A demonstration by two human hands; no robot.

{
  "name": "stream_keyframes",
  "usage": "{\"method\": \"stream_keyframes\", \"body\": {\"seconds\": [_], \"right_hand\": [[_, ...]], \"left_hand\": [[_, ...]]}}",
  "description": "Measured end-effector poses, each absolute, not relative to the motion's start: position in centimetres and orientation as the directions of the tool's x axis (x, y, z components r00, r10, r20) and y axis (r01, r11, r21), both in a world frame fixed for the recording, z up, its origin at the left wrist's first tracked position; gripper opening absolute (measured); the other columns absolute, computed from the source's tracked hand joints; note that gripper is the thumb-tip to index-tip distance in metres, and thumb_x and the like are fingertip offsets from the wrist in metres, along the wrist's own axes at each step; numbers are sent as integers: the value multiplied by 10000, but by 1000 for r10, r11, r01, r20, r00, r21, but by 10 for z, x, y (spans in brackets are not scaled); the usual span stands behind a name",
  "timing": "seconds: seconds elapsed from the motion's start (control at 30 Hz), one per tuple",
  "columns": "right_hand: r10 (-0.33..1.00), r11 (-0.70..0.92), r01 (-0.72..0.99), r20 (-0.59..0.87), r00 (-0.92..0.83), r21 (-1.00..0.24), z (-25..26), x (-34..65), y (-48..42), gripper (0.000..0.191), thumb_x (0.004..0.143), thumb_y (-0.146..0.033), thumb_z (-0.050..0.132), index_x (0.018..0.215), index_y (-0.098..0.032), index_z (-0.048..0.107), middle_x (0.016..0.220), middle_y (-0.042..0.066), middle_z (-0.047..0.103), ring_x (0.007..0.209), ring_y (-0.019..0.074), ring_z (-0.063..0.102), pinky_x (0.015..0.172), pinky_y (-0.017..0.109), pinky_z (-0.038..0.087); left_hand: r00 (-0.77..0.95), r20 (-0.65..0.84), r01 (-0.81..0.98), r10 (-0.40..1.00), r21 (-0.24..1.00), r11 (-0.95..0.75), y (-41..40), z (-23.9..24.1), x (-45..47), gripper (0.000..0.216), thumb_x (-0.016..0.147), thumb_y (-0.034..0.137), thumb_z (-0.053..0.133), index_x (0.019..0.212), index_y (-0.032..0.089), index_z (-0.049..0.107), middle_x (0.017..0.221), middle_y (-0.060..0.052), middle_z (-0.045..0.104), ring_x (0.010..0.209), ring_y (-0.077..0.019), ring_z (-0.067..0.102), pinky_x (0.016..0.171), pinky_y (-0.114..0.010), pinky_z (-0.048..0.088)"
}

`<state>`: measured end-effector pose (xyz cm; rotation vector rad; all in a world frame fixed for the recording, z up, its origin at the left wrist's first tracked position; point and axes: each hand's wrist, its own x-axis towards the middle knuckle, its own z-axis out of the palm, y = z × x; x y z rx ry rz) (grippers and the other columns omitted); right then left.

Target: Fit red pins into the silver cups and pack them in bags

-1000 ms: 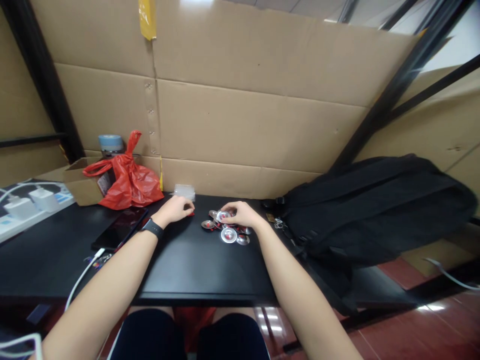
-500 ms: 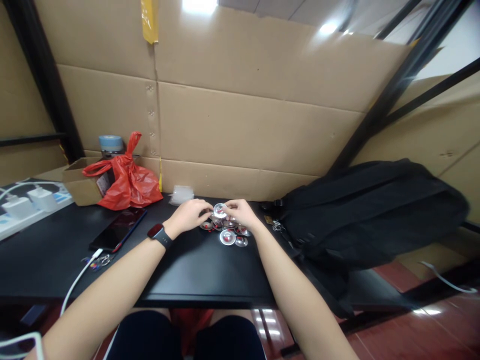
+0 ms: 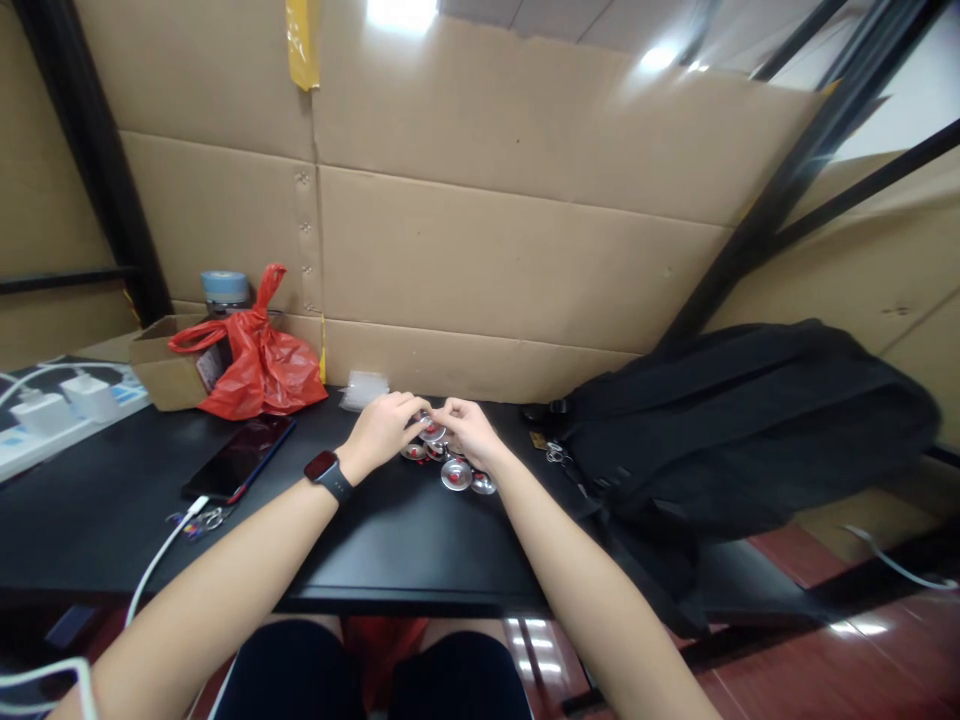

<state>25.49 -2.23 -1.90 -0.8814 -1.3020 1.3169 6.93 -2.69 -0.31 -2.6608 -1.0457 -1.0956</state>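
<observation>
My left hand, with a black watch on its wrist, has its fingertips closed on the edge of a shiny round disc with a red centre. From the other side my right hand pinches at the top of the same disc, the two hands' fingertips almost meeting. Below them lies a pile of similar discs; one disc rests flat at the front, and another disc sits beside it. My right hand hides much of the pile. Whether the discs are metal or clear plastic I cannot tell.
A phone on a white cable lies left on the black table. Behind it are a red plastic bag, a cardboard box and a power strip. Small clear packets lie behind my left hand; a black backpack fills the right.
My right hand has shifted slightly left, over the disc. The disc has moved a little left and down, closer to my left hand, and now shows its red centre more plainly.
</observation>
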Motion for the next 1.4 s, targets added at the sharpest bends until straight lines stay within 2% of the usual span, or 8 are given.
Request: {"method": "stream_keyframes", "body": {"seconds": [0.13,0.27,0.57,0.67,0.77,0.9,1.13,1.4], "right_hand": [[980,131,-276,167,-111,-952,-15,244,-25,493,601,-461,871,597,-200,453,614,-21,631,622,153,648,635,312,575],[970,128,-335,187,-152,-933,-11,238,-29,425,643,-454,850,627,-193,515,725,-3,658,751,153,665,781,334,586],[914,196,-259,272,-301,-946,-12,237,-35,349,647,-410,850,773,-206,597,983,7,657,932,174,663,856,373,589],[911,320,-114,338,-236,-941,-11,244,-28,379,647,-414,840,865,-213,603,1034,34,681,932,185,675,864,364,569],[893,447,245,443,-72,-860,-10,269,-15,357,685,-434,790,914,-215,626,1008,63,711,896,201,680,840,359,548],[873,324,684,485,50,-653,-20,322,5,274,714,-423,741,861,-201,679,894,74,743,855,223,683,821,350,523],[950,218,805,308,-46,-552,-54,377,23,242,666,-387,772,811,-199,728,858,64,766,808,222,696,780,325,515],[952,265,802,279,-128,-535,-45,368,19,187,800,-364,659,828,-224,779,855,49,775,831,219,701,818,323,509]], "left_hand": [[436,632,672,641,246,-699,-30,-2,73,247,943,370,559,856,190,704,812,-68,704,767,-202,636,777,-326,478],[408,631,640,660,318,-700,-25,-3,70,245,935,371,567,895,190,726,876,-72,724,805,-208,648,775,-319,481],[402,557,465,727,560,-686,-15,-4,64,217,927,319,533,929,171,692,928,-48,748,811,-184,669,780,-280,498],[423,535,516,731,522,-680,-5,-6,55,230,926,334,538,903,168,696,910,-50,746,806,-186,666,767,-276,487],[418,509,657,752,402,-637,12,-11,34,212,907,337,572,850,182,705,851,-48,741,763,-181,655,736,-266,470],[423,428,728,799,364,-581,30,-23,5,185,851,337,630,798,184,718,801,-50,739,747,-182,660,697,-245,468],[499,293,707,816,408,-578,38,-33,-8,237,831,378,613,807,185,747,825,-41,757,762,-177,678,704,-225,470],[516,317,705,796,371,-605,38,-35,-3,320,876,418,527,836,188,745,842,-49,755,743,-179,667,695,-232,458]]}}
